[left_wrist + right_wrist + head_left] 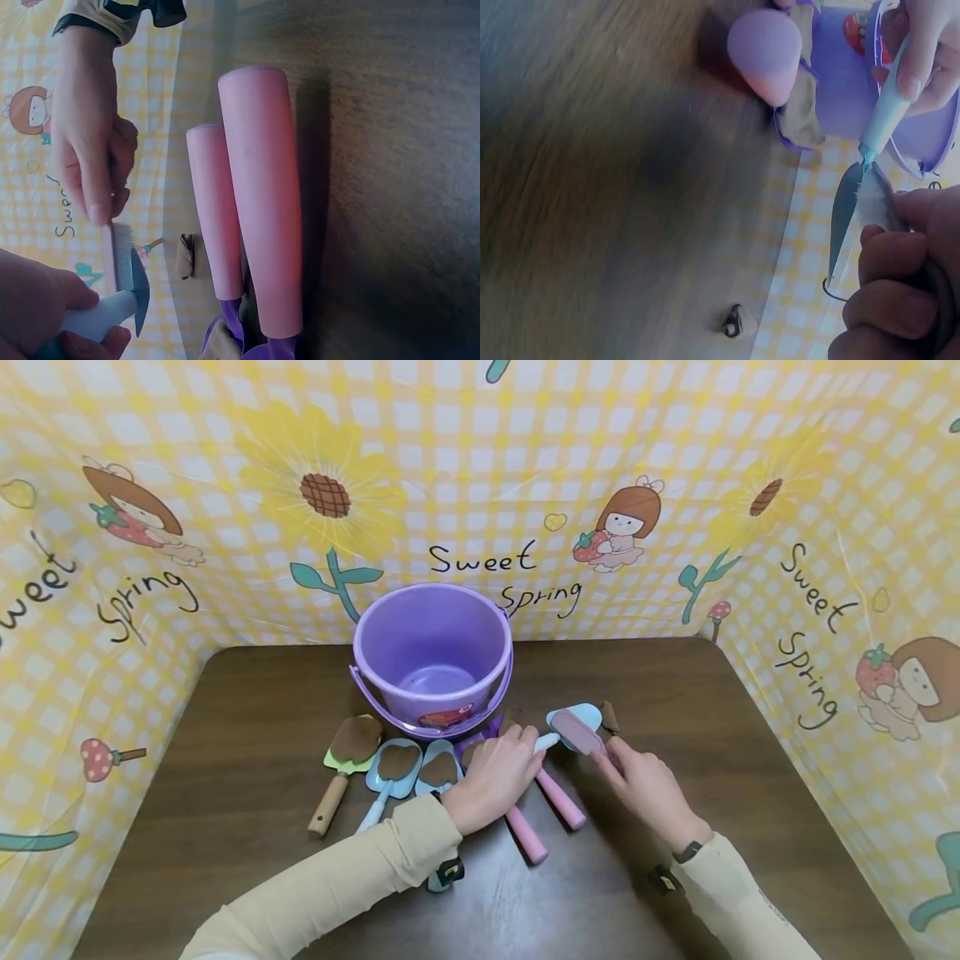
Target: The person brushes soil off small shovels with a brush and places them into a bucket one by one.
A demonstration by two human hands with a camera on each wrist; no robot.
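My left hand grips the pale blue handle of a small shovel, its blue blade raised off the table. In my right hand is a mauve brush; its bristles meet the blade's face. In the left wrist view the right hand holds the brush from above, while the left hand is at the lower left. Below my left hand lie two tools with pink handles and purple heads, brown material on them.
A purple bucket with its handle lowered stands at the back. Left of my left hand lie a green shovel with a wooden handle and two blue shovels, brown material on each. A brown lump sits behind the blade.
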